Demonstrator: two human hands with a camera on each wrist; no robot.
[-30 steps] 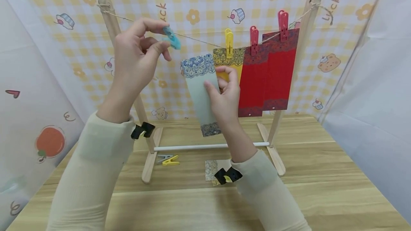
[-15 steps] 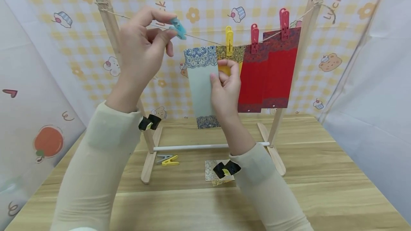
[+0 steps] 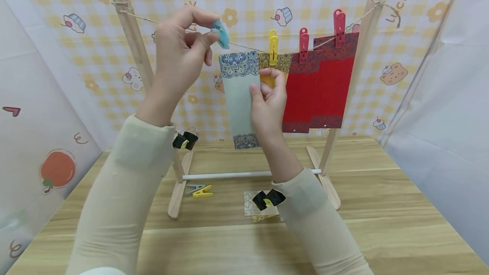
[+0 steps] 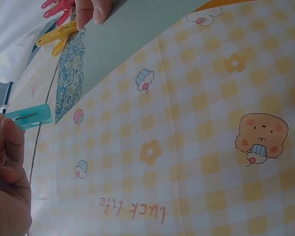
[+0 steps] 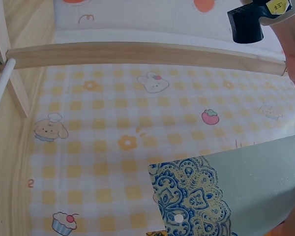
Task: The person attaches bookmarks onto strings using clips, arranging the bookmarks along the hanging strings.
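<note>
My left hand [image 3: 183,52] pinches a light-blue clothespin [image 3: 221,34] between thumb and index finger, just above the top left corner of a pale green card [image 3: 240,101]. That card has blue patterned bands at both ends. My right hand [image 3: 270,107] holds it upright by its right edge, close under the string [image 3: 244,47]. In the left wrist view the clothespin [image 4: 34,117] lies across the string, apart from the card's patterned end [image 4: 71,73]; whether its tips straddle the string cannot be told. A yellow card [image 3: 284,60], partly hidden, hangs beside it from a yellow clothespin [image 3: 273,48].
Two red cards [image 3: 330,92] hang on the right from red clothespins [image 3: 303,46]. A wooden frame with a left post [image 3: 133,41] and a white crossbar [image 3: 229,175] bears the string. On the table [image 3: 214,241] lie grey and yellow clothespins [image 3: 202,191] and patterned cards [image 3: 251,203].
My left hand has moved right with the light-blue clothespin, toward the card's top. My right hand has raised the pale green card to the string and straightened it.
</note>
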